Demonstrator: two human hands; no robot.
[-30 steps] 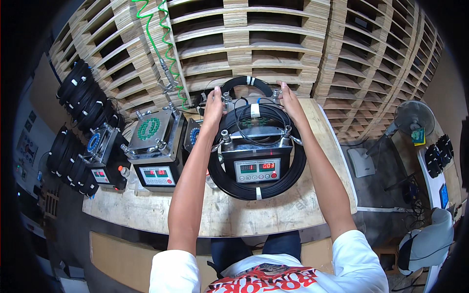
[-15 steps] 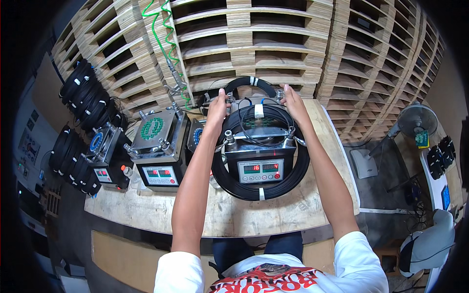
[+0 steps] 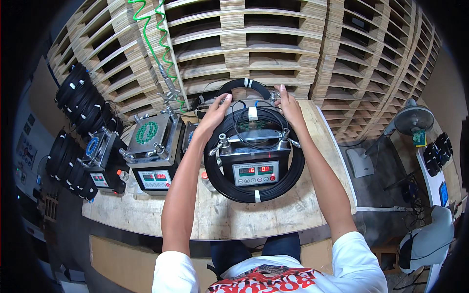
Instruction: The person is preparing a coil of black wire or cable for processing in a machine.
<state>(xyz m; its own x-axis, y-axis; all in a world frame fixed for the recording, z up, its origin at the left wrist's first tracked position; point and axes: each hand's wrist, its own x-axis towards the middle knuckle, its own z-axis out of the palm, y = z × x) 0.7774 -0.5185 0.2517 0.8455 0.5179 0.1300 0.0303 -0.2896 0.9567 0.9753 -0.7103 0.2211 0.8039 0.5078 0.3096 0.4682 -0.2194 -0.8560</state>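
Both arms are stretched out over the pale wooden workbench [image 3: 254, 219]. The left hand [image 3: 215, 113] has its fingers spread and laid on the upper left arc of the big black coil of tubing bound with white tape [image 3: 254, 188]. The right hand [image 3: 289, 105] is curled onto the upper right arc; whether either hand truly grips the tubing or only rests on it, I cannot tell.

The coil lies draped around the grey metal machine with two red digital readouts [image 3: 255, 166], at the bench's middle; the machine's top hides the coil's inner run.

A second black coil [image 3: 244, 85] stands behind, its lower half blocked by the hands. To the left sits a second metal machine with a green ring on its top plate [image 3: 151, 146], a green spiral hose [image 3: 156, 34] hanging above it. Stacked wooden pallets [image 3: 293, 44] fill the background, bent by the lens.
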